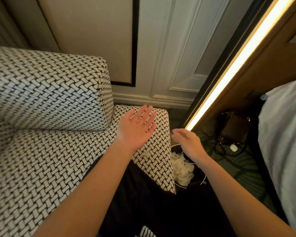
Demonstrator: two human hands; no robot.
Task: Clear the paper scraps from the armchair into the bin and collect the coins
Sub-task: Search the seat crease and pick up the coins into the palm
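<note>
Head view: you're holding your left hand (137, 128) flat, fingers straight, at centre frame; your right hand (186, 141) is hanging relaxed and empty over the bin (197, 170).

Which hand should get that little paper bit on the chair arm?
Probably the left hand: it is open over the armrest, close to the paper scrap. The right hand is beside it, above the bin.

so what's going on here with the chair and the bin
A person is clearing an armchair. Their left hand is open over the armrest, where one small paper scrap lies. The right hand is open above the bin beside the chair, which holds a heap of scraps.
</note>
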